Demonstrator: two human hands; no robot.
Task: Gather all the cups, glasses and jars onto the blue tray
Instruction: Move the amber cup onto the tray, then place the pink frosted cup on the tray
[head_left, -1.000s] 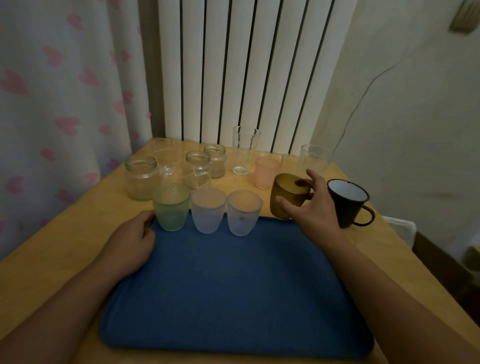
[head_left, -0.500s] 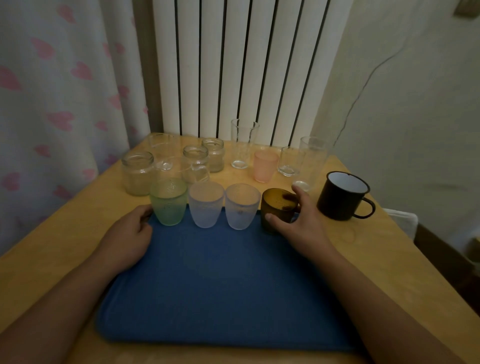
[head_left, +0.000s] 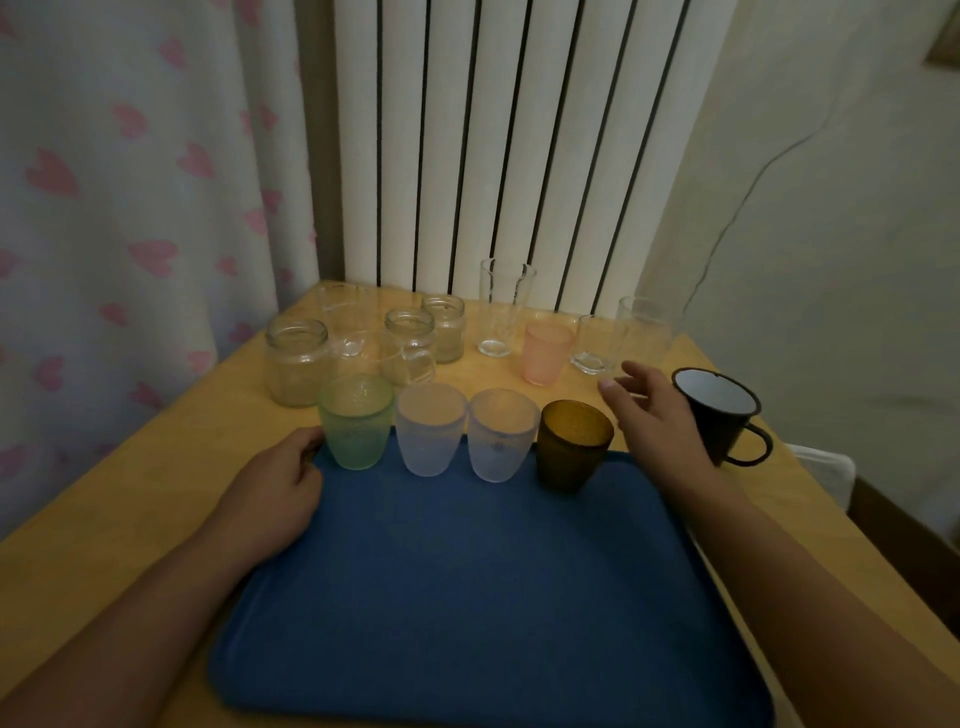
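The blue tray (head_left: 467, 597) lies on the wooden table (head_left: 130, 509). Along its far edge stand a green cup (head_left: 356, 422), two frosted cups (head_left: 430, 430) (head_left: 501, 435) and an amber cup (head_left: 571, 446). My right hand (head_left: 657, 423) hovers open just right of the amber cup, beside a black mug (head_left: 719, 410). My left hand (head_left: 275, 491) grips the tray's far-left corner. Behind on the table stand a pink cup (head_left: 545, 353), clear glasses (head_left: 504, 312) (head_left: 644, 330) and glass jars (head_left: 296, 364) (head_left: 444, 327).
A white radiator (head_left: 493, 145) rises behind the table, with a heart-print curtain (head_left: 130, 182) at the left and a wall at the right. A small clear tumbler (head_left: 592, 345) and a glass mug (head_left: 405, 358) also stand on the table. The table's right edge runs beside the black mug.
My right hand set the amber cup down on the tray beside the frosted cups, let go, and moved right toward the black mug. My left hand stayed on the tray corner.
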